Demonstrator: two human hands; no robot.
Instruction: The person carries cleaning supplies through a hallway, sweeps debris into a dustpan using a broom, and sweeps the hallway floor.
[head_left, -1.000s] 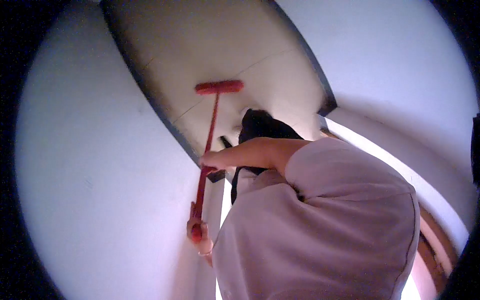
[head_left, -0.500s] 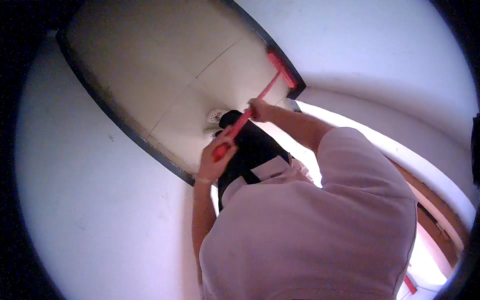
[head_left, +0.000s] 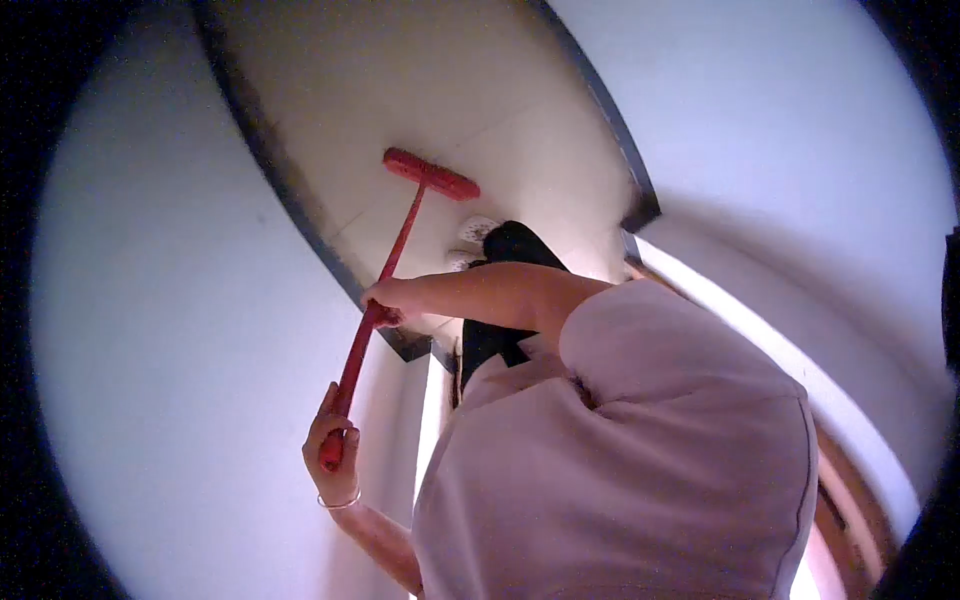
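A red broom (head_left: 402,236) slants from the lower left up to its wide head, which lies on the beige floor (head_left: 400,80). Near the end of the handle, my left hand (head_left: 332,445) is wrapped round it, with a thin bracelet at the wrist. Farther up the handle my right hand (head_left: 387,300) grips it, the forearm crossing in front of my dark trousers. My patterned light shoes (head_left: 480,230) stand just below and right of the broom head.
White walls (head_left: 200,330) rise on both sides of the floor, each with a dark baseboard (head_left: 290,200) along its foot. A wall corner (head_left: 648,212) juts in at the right. Bright doorway gaps show at the lower left and right.
Half a second ago the broom head was at the right baseboard; now it is back left on the middle floor. Both hands have swung left with the handle, the left one also lower in view.
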